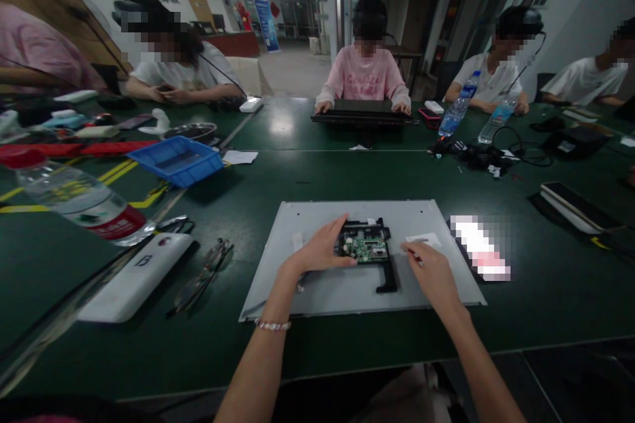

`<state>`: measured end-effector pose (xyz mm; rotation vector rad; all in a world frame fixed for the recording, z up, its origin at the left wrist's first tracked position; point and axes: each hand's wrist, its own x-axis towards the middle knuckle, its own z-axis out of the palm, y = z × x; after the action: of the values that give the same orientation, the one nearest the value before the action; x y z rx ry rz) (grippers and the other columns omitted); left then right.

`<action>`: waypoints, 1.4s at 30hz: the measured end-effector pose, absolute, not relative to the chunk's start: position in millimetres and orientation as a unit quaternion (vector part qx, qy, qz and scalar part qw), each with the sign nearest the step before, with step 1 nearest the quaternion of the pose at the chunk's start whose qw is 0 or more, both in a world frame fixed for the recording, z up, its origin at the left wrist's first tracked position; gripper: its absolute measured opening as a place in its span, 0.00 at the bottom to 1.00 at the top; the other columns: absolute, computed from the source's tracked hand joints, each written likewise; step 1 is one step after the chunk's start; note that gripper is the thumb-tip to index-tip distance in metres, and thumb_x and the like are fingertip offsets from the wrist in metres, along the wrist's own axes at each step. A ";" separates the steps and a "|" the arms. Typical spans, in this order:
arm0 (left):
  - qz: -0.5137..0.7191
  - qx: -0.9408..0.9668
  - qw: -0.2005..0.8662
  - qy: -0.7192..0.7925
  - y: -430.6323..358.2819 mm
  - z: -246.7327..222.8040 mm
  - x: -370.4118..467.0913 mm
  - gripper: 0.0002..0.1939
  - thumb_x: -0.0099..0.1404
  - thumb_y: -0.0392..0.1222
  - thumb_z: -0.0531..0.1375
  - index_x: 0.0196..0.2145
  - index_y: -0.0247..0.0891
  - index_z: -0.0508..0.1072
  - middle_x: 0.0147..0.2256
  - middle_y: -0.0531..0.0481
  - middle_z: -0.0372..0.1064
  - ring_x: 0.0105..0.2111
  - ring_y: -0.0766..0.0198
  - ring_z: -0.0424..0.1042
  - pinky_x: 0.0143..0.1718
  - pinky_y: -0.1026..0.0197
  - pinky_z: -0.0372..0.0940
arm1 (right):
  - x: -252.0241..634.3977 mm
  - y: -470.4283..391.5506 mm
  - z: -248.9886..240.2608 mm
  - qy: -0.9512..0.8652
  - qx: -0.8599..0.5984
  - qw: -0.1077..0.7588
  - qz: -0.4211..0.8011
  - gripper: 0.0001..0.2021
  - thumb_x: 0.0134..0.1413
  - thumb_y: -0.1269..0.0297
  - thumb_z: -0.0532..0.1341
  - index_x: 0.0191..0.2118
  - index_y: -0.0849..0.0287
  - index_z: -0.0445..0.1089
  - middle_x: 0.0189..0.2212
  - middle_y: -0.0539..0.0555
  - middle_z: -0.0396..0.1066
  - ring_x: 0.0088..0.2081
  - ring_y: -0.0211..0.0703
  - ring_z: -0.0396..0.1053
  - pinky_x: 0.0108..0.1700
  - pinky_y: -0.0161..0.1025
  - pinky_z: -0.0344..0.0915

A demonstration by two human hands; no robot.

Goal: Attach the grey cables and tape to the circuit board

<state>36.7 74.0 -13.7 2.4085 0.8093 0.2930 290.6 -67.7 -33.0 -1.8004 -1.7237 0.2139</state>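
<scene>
Green table [317, 172], big grey metal panel [426, 225] lying flat near its front edge. Small green circuit board [366, 246] in a black bracket [389, 274] sits mid-panel. Left hand [317, 252] – fingers spread, resting on the board's left edge, likely steadying it. Right hand [432, 269] just right of the bracket, fingertips pinched together – on what, can't tell.

Bare green table [347, 178] lies open at twelve o'clock of the grey panel [317, 287], up to the laptop [364, 115]. At nine o'clock, glasses [201, 277] and a white case [136, 277] crowd the way; a water bottle [79, 201] lies beyond. At three o'clock a phone [479, 248] sits just beside the panel. Cables [483, 155] clutter two o'clock.
</scene>
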 end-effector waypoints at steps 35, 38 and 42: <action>0.109 0.908 0.271 0.301 72.9 -13.9 36.8 0.54 0.53 0.60 0.61 0.65 0.34 0.35 0.63 0.34 0.40 0.62 0.45 0.45 0.60 0.45 0.45 | 256.2 -68.5 -30.9 -0.669 -0.701 0.249 0.004 0.15 0.59 0.70 0.50 0.46 0.57 0.70 0.43 0.54 0.74 0.41 0.43 0.72 0.43 0.38 0.67; 0.113 0.905 0.273 0.306 73.4 -14.7 37.1 0.55 0.53 0.60 0.61 0.64 0.32 0.35 0.63 0.33 0.40 0.62 0.45 0.45 0.61 0.45 0.45 | 260.6 -67.8 -36.8 -0.650 -0.700 0.294 0.026 0.14 0.58 0.69 0.51 0.46 0.57 0.70 0.42 0.53 0.74 0.40 0.43 0.72 0.45 0.39 0.67; 0.122 0.896 0.287 0.317 73.8 -14.5 37.7 0.52 0.55 0.58 0.60 0.64 0.32 0.37 0.63 0.34 0.41 0.62 0.46 0.46 0.61 0.47 0.45 | 265.7 -68.8 -39.0 -0.634 -0.693 0.339 0.054 0.15 0.57 0.69 0.51 0.45 0.57 0.71 0.42 0.54 0.74 0.40 0.43 0.73 0.45 0.40 0.68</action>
<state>37.7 73.8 -14.5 2.3945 0.8461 0.3251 265.7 -68.8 -39.0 -1.8048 -1.6510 0.1404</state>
